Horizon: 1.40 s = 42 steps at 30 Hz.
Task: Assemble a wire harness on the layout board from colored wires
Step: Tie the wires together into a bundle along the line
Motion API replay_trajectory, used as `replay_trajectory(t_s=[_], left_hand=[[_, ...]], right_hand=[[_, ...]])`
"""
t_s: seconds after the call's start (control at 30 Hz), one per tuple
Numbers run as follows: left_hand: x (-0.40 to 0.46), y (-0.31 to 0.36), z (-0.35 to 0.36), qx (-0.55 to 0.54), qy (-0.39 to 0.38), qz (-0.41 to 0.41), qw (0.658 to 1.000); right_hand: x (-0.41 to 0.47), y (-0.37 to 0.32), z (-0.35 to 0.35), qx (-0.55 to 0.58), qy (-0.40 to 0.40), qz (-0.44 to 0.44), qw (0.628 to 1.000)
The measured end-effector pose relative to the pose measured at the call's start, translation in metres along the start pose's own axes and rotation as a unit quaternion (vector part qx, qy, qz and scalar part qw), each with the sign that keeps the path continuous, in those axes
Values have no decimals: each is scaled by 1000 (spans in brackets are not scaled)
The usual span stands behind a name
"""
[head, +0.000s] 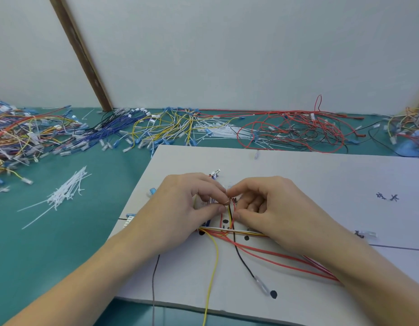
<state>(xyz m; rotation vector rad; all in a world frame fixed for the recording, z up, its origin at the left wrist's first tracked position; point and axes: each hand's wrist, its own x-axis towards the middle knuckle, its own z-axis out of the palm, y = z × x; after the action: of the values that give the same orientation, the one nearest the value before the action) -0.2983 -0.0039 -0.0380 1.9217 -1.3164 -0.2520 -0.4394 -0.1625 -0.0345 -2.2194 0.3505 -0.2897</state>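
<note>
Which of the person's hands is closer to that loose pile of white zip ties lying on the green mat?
Left. The left hand works on the board just right of the zip ties; the right hand is farther right, beyond the left one.

White board (297,184) is being shown marked with black dots (273,294) and black writing (387,197). Red wires (274,255), a yellow wire (213,274) and a black wire (241,260) are being seen on it. Teal table (74,243) is being covered at the back by blue wires (109,130), yellow wires (166,128), red wires (297,128). White zip ties (67,191) are being shown at left. A brown strip (79,52) is being seen on the white wall (227,55).
</note>
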Motion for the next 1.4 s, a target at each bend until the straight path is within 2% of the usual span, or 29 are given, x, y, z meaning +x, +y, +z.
replay_trajectory(t_s=[0.27, 0.43, 0.6, 0.8, 1.07, 1.4], left_hand=[[-2, -3, 1, 74, -3, -3, 997], [-1, -4, 2, 69, 0, 22, 997], [0, -8, 4, 100, -8, 70, 992], [1, -11, 3, 49, 4, 33, 998], [0, -8, 2, 35, 15, 33, 999], [0, -5, -2, -13, -22, 5, 1000]], right_hand=[[1, -1, 0, -22, -16, 4, 1000], [1, -4, -3, -20, -22, 20, 999], [-1, -5, -7, 87, -32, 55, 994], [-4, -6, -13, 224, -36, 114, 967], [-5, -5, -11, 194, -39, 94, 976], [-1, -3, -7, 127, -27, 50, 990]])
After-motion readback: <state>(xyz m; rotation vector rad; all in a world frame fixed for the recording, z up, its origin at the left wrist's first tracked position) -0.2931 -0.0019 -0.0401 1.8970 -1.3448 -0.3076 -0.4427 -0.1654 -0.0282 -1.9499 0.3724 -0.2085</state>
